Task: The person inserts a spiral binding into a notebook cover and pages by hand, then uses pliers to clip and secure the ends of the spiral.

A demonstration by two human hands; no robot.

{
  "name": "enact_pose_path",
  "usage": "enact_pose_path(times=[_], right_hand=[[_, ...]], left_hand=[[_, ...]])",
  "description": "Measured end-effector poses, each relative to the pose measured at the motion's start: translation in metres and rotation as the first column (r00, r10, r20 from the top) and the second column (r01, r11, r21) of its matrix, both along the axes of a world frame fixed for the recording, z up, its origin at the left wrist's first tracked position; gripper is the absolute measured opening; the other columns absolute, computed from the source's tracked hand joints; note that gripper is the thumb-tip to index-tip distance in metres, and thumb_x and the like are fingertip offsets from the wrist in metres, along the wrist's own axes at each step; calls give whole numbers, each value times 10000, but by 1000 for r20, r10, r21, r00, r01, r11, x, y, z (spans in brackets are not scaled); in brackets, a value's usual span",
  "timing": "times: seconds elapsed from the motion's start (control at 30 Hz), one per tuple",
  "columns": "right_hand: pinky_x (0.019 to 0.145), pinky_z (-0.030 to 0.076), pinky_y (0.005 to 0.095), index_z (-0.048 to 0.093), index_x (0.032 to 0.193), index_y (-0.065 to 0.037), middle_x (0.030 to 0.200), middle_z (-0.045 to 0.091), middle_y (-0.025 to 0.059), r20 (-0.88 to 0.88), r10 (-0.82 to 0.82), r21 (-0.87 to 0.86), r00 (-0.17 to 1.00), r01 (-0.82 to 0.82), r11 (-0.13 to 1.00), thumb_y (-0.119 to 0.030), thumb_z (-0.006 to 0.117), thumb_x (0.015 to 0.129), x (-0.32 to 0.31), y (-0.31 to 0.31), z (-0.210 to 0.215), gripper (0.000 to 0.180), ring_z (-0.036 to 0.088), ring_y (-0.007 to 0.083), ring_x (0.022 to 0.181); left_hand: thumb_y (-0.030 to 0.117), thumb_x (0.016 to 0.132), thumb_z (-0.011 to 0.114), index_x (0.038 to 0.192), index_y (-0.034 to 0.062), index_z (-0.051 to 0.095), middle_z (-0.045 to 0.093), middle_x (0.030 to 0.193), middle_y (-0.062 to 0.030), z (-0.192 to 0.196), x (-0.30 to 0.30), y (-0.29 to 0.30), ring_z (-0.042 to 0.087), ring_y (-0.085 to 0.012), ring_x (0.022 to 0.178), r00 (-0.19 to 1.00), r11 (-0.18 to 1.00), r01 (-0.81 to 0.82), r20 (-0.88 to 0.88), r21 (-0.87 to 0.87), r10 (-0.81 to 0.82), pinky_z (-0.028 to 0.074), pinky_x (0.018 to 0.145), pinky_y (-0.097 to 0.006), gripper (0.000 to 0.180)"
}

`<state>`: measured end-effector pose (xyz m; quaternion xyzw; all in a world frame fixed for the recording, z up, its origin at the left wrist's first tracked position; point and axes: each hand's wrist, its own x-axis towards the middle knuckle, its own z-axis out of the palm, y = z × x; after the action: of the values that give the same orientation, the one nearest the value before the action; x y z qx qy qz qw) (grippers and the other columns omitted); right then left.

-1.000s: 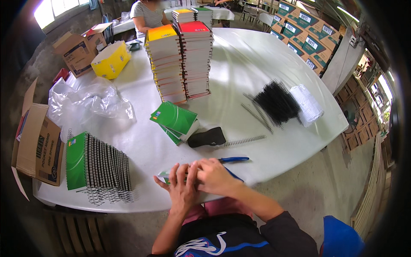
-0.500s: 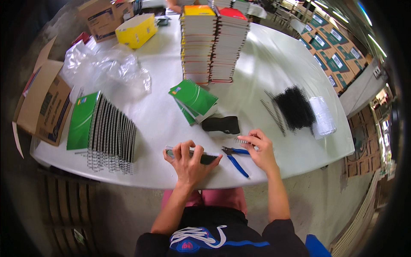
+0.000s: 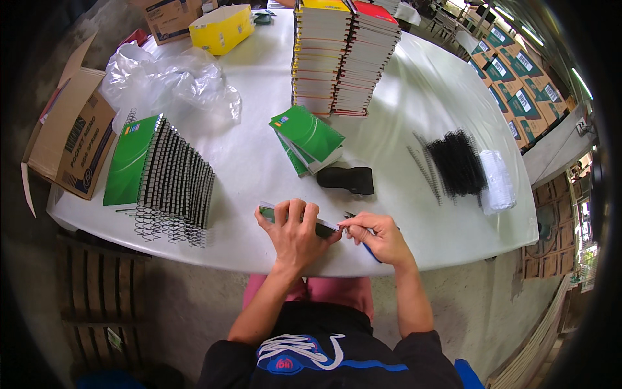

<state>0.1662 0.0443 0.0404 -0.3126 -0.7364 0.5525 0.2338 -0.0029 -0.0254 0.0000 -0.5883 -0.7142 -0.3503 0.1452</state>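
My left hand (image 3: 293, 235) is closed over a small notebook (image 3: 326, 229), holding it on its edge near the table's front; fingers hide much of it. At the notebook's right end my right hand (image 3: 382, 238) pinches a dark spiral binding coil, which the fingertips almost wholly cover. Partly under the right hand lie blue-handled cutting pliers (image 3: 372, 253), their jaws showing beyond the fingers. A black pouch-like object (image 3: 346, 180) rests just past the hands. Behind it are a few loose green notebooks (image 3: 310, 136).
Green notebooks with long coils (image 3: 172, 175) stand in a row at left, beside an open cardboard box (image 3: 81, 146). Clear plastic bags (image 3: 175, 84), a yellow box (image 3: 222, 29) and tall notebook stacks (image 3: 322, 61) sit farther back. Black coils (image 3: 457, 163) and a white roll (image 3: 497, 183) lie right.
My right hand has moved left with the coil, from beside the pliers to the notebook's right end, now covering part of the pliers. My left hand still grips the notebook. The view has shifted slightly.
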Motion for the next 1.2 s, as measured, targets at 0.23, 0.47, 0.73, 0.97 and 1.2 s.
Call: enact_pose_path(times=[0.23,0.47,0.73,0.97,1.2], right_hand=[[619,467,251,639,1102,-52,795,617,81,10,10,272,1000,-12,962,-136,575,910,-8,-1,8,219,567,113,685],[646,482,289,642,993,-26,815,618,89,54,-131,265,990,112,958,-159,591,894,-11,-15,17,173,589,150,708],[654,482,292,605,1075,-75,949,617,94,236,118,-143,965,-86,986,-55,555,839,-10,23,18,241,614,228,753],[809,483,374,614,1121,-143,1025,624,115,242,-317,844,917,-39,534,7,554,735,-13,88,-40,418,610,284,945],[804,535,359,574,990,59,914,664,179,-555,-2,-263,832,-173,949,158,467,616,-15,32,-11,402,661,263,907]], left_hand=[[529,493,801,775,132,559,497,890,-13,2,-3,1,468,-229,928,1000,999,-16,-23,-31,15,253,879,-598,544],[606,500,777,768,129,553,492,872,-23,-1,-3,0,465,-230,936,998,999,-45,-36,26,46,244,879,-564,591],[674,544,702,780,138,549,488,862,-22,-6,-10,-8,459,-224,929,997,1000,-13,-81,13,14,242,877,-495,605],[602,596,721,819,114,555,509,910,-42,-3,-21,-9,463,-241,955,991,992,125,54,-7,-124,281,902,-518,562],[535,554,779,823,100,554,505,923,-49,5,-32,-16,454,-262,965,967,971,229,135,-69,-218,301,923,-502,558]])
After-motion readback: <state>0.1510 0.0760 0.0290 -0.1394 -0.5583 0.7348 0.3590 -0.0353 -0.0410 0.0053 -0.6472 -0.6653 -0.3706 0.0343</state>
